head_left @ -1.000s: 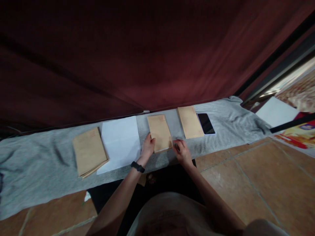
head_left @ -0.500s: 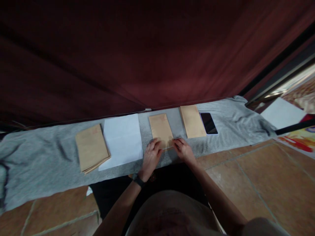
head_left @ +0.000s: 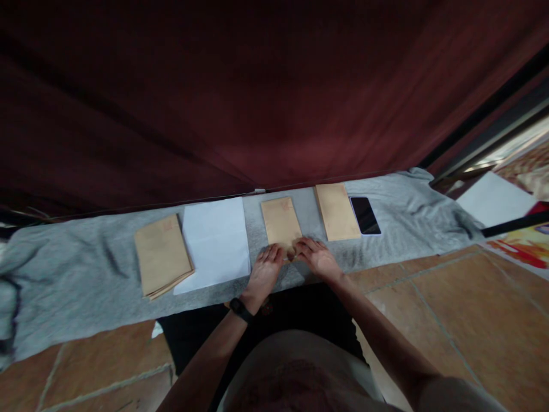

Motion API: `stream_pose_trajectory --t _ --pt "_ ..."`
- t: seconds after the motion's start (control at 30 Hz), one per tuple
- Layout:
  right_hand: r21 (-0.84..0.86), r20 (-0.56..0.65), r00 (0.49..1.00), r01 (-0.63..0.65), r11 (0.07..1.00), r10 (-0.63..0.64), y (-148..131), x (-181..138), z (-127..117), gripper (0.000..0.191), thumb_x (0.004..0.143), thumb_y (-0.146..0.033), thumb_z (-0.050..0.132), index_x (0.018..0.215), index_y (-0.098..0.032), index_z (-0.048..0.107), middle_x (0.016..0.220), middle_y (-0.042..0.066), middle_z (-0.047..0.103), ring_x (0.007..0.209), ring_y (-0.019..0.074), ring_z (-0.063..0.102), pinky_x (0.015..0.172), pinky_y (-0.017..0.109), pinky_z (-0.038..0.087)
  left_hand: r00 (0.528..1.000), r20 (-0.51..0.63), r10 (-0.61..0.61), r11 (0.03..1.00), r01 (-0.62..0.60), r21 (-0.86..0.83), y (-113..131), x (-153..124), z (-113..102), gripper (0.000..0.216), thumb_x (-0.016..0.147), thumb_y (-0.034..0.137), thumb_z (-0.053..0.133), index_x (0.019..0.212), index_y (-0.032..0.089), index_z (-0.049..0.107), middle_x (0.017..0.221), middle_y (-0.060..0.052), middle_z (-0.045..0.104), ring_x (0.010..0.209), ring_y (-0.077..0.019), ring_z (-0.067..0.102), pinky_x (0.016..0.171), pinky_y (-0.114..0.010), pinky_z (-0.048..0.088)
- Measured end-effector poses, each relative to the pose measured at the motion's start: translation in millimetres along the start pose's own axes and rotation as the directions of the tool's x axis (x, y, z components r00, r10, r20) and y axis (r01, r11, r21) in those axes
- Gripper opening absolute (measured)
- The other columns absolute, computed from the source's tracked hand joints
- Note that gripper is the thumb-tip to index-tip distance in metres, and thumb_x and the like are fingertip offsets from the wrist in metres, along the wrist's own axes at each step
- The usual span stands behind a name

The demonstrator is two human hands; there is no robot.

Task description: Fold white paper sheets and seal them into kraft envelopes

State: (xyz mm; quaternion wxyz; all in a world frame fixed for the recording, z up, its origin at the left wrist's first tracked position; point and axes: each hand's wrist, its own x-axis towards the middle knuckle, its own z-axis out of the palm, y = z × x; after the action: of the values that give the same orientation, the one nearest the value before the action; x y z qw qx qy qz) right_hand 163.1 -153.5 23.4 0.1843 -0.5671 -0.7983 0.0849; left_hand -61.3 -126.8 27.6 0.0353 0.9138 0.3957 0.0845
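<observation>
A brown envelope [head_left: 281, 220] lies on the grey cloth [head_left: 77, 269] straight ahead. My left hand [head_left: 263, 273] rests flat at its near left corner, a black band on the wrist. My right hand [head_left: 315, 257] lies flat at its near right corner, fingers spread over the near edge. Both hands press down on the envelope's near end and hold nothing. To the left lies a white sheet of paper [head_left: 215, 242]. Beyond that sits a stack of brown envelopes [head_left: 163, 255].
Another brown envelope [head_left: 337, 210] and a black phone [head_left: 365, 215] lie to the right on the cloth. A dark red curtain [head_left: 240, 91] hangs behind. Terracotta floor tiles [head_left: 463, 303] spread to the right, with white paper [head_left: 493, 197] and a colourful print far right.
Both hands have slid from the envelope's side edges to its near end and now lie flat there, closer together. The envelope's near edge, raised before, now lies flat.
</observation>
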Motion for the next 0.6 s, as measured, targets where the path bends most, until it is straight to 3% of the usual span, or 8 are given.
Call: stream_pose_trajectory --t 0.2,0.6 --pt "-0.039 0.041 0.999 0.003 0.999 -0.001 -1.6 3.2 -3.2 0.028 0.099 -0.023 0.055 0.125 -0.023 0.063 0.133 0.009 0.063 0.119 0.0236 0.060 0.101 0.039 0.046 1.000 0.021 0.017 1.000 -0.017 0.025 1.3 -0.5 -1.1 0.044 0.091 0.004 0.049 0.134 0.015 0.052 0.140 -0.016 0.058 0.131 -0.0284 0.054 0.107 -0.044 0.047" --pt "-0.029 0.044 0.999 -0.021 0.999 0.022 -1.4 0.5 1.1 0.031 0.101 -0.025 0.051 0.130 -0.023 0.061 0.135 0.009 0.062 0.120 0.0227 0.057 0.101 0.038 0.043 0.998 0.064 0.012 0.995 -0.018 0.094 7.2 1.4 -9.4 0.037 0.094 0.007 0.050 0.129 0.016 0.055 0.137 -0.014 0.059 0.125 -0.0263 0.058 0.105 -0.042 0.048"
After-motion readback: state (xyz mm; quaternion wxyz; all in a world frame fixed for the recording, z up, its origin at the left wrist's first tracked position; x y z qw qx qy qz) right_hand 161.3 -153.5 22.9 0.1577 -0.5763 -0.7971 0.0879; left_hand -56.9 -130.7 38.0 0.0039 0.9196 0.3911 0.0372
